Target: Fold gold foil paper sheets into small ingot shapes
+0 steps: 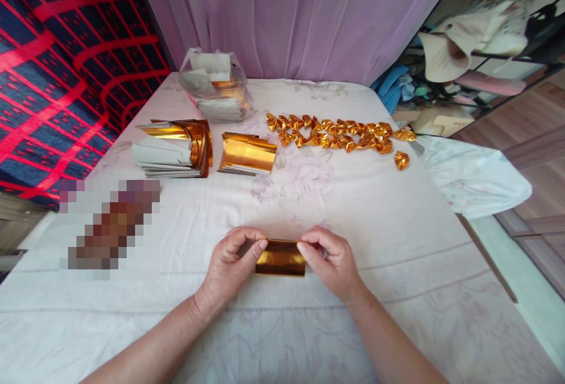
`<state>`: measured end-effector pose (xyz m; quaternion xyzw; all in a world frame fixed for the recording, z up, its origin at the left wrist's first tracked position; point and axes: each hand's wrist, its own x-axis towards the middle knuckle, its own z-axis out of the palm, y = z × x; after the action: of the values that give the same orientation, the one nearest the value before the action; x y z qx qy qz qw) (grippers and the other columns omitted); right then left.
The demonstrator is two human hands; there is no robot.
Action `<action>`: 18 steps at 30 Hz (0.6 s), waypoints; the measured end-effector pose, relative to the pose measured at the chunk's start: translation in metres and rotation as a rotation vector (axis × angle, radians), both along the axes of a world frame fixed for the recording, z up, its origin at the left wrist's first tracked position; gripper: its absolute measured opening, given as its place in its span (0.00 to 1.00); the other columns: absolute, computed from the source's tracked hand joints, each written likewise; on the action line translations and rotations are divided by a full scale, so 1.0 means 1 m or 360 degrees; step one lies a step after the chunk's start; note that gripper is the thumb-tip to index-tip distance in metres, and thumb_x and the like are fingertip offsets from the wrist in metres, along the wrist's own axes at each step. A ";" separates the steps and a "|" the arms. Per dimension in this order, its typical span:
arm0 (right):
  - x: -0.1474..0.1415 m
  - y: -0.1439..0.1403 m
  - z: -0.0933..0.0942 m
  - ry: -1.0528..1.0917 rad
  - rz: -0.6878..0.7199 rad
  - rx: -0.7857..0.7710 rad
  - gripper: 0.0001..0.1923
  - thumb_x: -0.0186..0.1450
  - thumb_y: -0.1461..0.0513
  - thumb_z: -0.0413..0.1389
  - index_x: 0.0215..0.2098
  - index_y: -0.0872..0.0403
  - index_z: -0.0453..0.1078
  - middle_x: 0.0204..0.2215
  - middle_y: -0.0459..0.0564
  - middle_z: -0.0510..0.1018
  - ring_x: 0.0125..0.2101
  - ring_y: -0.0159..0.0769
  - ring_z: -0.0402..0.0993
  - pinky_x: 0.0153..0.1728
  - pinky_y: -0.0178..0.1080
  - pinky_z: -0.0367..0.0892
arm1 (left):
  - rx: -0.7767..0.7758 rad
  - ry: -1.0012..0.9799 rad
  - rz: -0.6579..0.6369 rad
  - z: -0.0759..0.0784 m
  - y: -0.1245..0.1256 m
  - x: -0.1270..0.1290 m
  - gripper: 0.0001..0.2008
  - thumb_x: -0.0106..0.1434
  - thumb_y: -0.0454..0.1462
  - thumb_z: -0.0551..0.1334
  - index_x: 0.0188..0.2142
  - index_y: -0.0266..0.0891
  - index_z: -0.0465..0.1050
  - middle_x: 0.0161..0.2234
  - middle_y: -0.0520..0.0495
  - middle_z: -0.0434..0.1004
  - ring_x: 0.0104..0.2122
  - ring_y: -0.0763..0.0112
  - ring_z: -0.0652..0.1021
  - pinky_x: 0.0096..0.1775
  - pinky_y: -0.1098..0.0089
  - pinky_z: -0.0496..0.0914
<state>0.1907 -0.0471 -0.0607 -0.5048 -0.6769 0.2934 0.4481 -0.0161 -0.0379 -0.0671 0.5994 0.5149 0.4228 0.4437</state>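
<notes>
White bedsheet [397, 243], unlabelled gold foil [281, 257]

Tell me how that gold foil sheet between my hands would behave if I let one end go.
The gold foil sheet looks thin and curls between the left hand and right hand, so it probably flops. Its glossy face may be slippery, and it likely creases easily.

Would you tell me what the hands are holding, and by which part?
A gold foil sheet, pinched at its left end by the left hand and its right end by the right hand.

gold foil sheet [281, 257], rolled (shiny), on bedsheet
</notes>
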 end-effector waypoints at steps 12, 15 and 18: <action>-0.001 0.000 0.002 -0.0014 -0.0019 0.0044 0.08 0.64 0.63 0.54 0.27 0.52 0.68 0.20 0.42 0.68 0.20 0.27 0.61 0.20 0.32 0.59 | -0.0032 -0.0016 -0.0006 0.001 0.000 0.000 0.10 0.61 0.43 0.63 0.29 0.39 0.75 0.27 0.49 0.76 0.30 0.71 0.76 0.32 0.73 0.70; -0.001 0.000 0.002 -0.0027 -0.0023 0.0074 0.07 0.64 0.63 0.54 0.27 0.52 0.68 0.20 0.42 0.69 0.20 0.27 0.62 0.21 0.32 0.59 | -0.0038 -0.0029 -0.0009 0.001 0.000 0.000 0.10 0.61 0.43 0.63 0.29 0.39 0.75 0.27 0.50 0.76 0.30 0.71 0.75 0.32 0.73 0.70; -0.003 0.000 0.002 -0.0037 -0.0047 0.0111 0.07 0.64 0.64 0.54 0.27 0.52 0.69 0.21 0.42 0.69 0.20 0.27 0.62 0.21 0.31 0.59 | -0.0060 -0.0027 0.0000 0.001 0.000 0.001 0.09 0.61 0.42 0.63 0.29 0.39 0.74 0.27 0.50 0.76 0.30 0.71 0.75 0.31 0.74 0.69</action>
<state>0.1879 -0.0470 -0.0590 -0.5021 -0.6844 0.2572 0.4618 -0.0149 -0.0381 -0.0658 0.5874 0.5189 0.4181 0.4592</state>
